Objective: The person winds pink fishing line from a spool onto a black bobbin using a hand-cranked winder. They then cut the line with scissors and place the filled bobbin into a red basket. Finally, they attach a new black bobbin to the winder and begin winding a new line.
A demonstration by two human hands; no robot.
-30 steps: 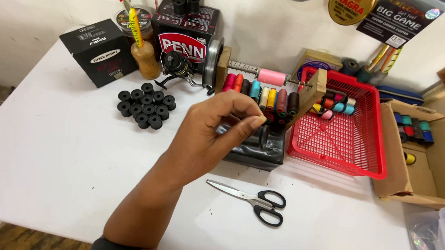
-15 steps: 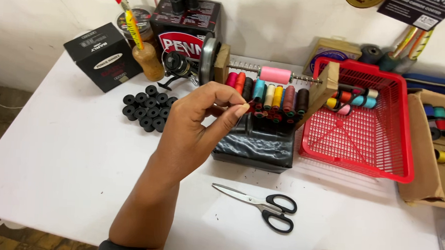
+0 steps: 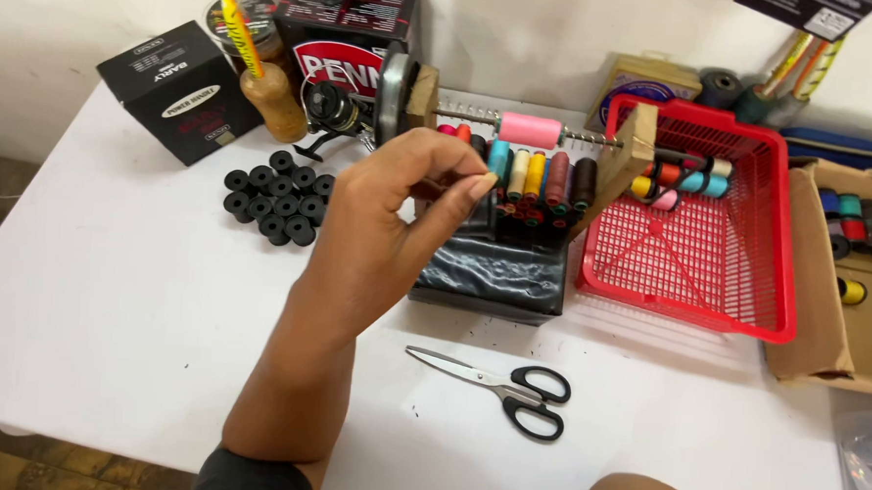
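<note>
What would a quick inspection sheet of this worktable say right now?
Surface: white table, fine dark specks near the scissors.
Job's things: row of coloured thread spools on a wooden rack; pink spool on the rod above.
Clutter: black empty spools, red basket, cardboard box, fishing reel.
Hands: left hand raised, fingertips pinched before the spools; right hand barely in view.
Cables: nothing seen.
Surroundings: white wall, boxes against it.

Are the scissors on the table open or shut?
Shut: the scissors lie flat on the white table, blades together in one point, black handles side by side.
</note>
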